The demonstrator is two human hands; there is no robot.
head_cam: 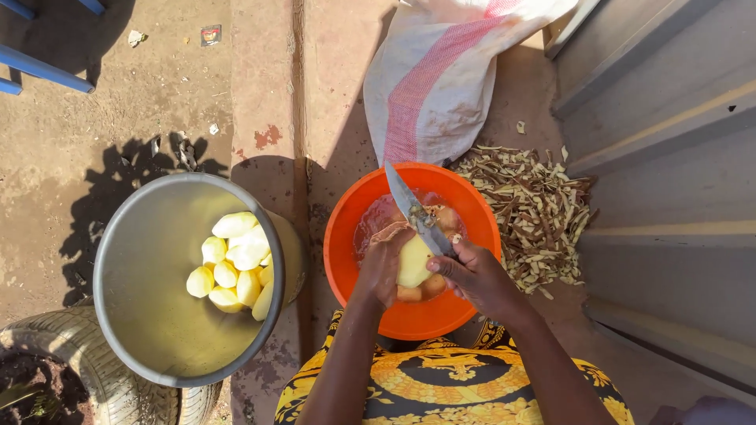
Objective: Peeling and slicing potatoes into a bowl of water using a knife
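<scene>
Two hands over the orange basin [346, 260] | I see left hand [383, 264] clasped round a half-peeled potato [413, 264] above the basin's water | right hand [472, 275] clenched on the knife [416, 212], blade on potato | metal pot [142, 315] of peeled potatoes [234, 264] left of basin | peel heap [535, 212] right of basin

Metal pot [150, 315] of peeled potatoes [234, 267]; striped sack [441, 79]; peel heap [535, 212]; possibly tyre [94, 378].
</scene>
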